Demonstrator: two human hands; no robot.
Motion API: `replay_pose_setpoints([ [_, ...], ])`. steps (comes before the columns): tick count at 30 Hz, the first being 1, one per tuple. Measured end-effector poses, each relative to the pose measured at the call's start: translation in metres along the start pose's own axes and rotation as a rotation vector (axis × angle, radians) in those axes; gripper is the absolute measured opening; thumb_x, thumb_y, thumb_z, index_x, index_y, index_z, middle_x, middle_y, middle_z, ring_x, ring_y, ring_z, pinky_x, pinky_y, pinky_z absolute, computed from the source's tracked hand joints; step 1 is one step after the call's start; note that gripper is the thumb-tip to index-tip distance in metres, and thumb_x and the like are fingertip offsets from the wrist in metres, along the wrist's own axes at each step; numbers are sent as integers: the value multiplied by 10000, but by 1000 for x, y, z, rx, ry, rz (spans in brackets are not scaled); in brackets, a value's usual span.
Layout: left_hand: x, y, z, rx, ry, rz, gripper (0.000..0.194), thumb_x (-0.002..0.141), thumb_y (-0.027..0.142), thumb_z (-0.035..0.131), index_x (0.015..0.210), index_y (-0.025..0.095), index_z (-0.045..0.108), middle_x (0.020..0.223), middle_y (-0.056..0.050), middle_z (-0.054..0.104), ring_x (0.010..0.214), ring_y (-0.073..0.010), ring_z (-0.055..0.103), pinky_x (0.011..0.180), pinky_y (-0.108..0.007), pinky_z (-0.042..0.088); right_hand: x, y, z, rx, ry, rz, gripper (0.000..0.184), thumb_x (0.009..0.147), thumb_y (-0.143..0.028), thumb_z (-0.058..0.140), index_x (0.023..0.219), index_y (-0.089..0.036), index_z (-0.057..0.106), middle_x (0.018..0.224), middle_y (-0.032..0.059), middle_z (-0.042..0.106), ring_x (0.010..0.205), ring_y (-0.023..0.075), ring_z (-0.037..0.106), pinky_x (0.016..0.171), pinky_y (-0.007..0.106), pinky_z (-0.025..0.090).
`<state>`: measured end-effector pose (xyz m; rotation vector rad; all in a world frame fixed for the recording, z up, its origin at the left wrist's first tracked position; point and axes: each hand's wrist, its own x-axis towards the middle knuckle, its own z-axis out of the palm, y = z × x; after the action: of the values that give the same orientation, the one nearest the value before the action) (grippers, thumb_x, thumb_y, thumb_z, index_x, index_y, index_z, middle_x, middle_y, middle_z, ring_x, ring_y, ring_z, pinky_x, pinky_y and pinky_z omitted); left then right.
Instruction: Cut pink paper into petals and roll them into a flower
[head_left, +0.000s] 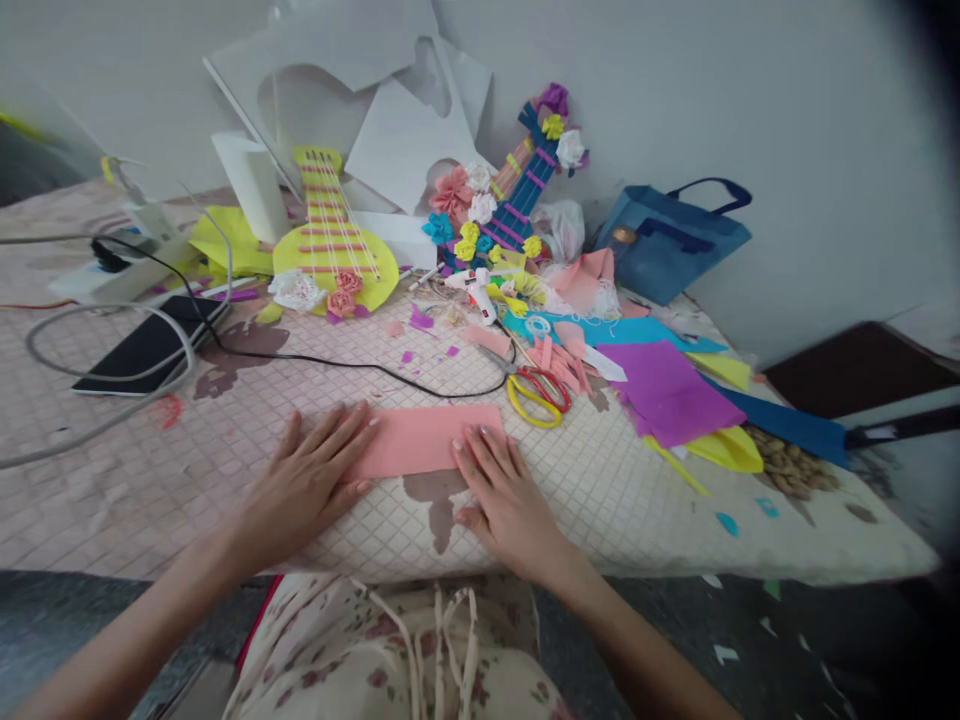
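The desk (660, 530) bears a yellow model guitar (330, 265) at the back. Near the front edge lies a pink paper strip (412, 440), left hand (319, 475) spread flat on its left end, right hand (502, 490) likewise on its right. Beyond sit scissors (513, 371) and a glue gun (478, 292).

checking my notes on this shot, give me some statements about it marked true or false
1. The left hand and right hand both touch the pink paper. True.
2. The right hand holds the scissors. False: they lie on the table beyond it.
3. The blue bag is right of the glue gun. True.
4. The yellow guitar is right of the blue guitar. False: it is left.
5. Purple paper lies right of the right hand. True.
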<state>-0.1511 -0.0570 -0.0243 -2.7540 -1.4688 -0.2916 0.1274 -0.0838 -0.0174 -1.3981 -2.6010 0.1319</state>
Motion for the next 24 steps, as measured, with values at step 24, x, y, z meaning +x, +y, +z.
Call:
replay_pose_setpoints([
  [24,34,-37,-11,-207,75,-407,365,817,462,449,935,140,573,853,-91,618,794,-244,581,689,-342,427,-16,13,6,114,132,91,499,900,-289,429,1388,-204,372,1434,78,395,1346,247,293,1095,512,261],
])
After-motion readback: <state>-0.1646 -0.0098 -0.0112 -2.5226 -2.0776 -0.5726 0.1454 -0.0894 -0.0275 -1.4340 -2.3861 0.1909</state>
